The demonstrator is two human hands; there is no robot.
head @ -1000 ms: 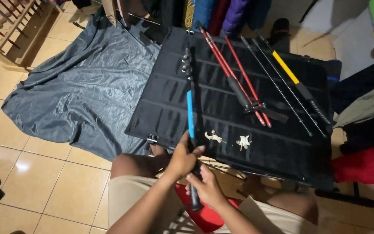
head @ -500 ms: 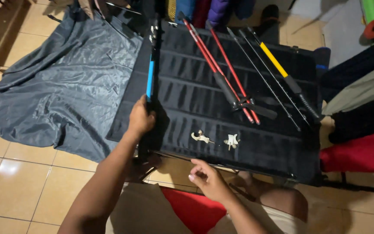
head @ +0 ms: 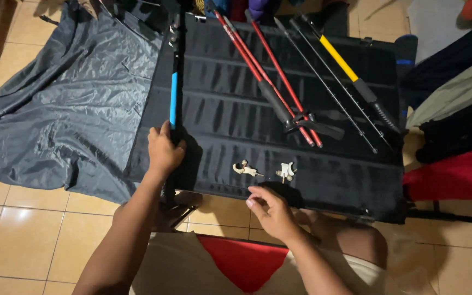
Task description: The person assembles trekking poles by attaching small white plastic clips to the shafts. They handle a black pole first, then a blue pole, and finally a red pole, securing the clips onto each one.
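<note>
Left grip (head: 164, 150) clamped on blue-black pole (head: 173, 98); right grip (head: 271, 213) apparently loose, near pale clips (head: 245, 169).

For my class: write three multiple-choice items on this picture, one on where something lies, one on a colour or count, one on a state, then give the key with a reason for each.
1. Where do the two small pale clips lie?
A. on the black mat
B. on the tiled floor
C. on the grey sheet

2. What colour is the band on the pole in the left hand?
A. yellow
B. blue
C. red

3. What is the right hand doing?
A. gripping a red pole
B. holding the clips
C. empty, near the mat's edge

Key: 1 A, the clips rest on the black mat near its front edge. 2 B, a bright blue band shows above the left hand's grip. 3 C, the right hand's fingers curl on nothing, just below the clips.
</note>
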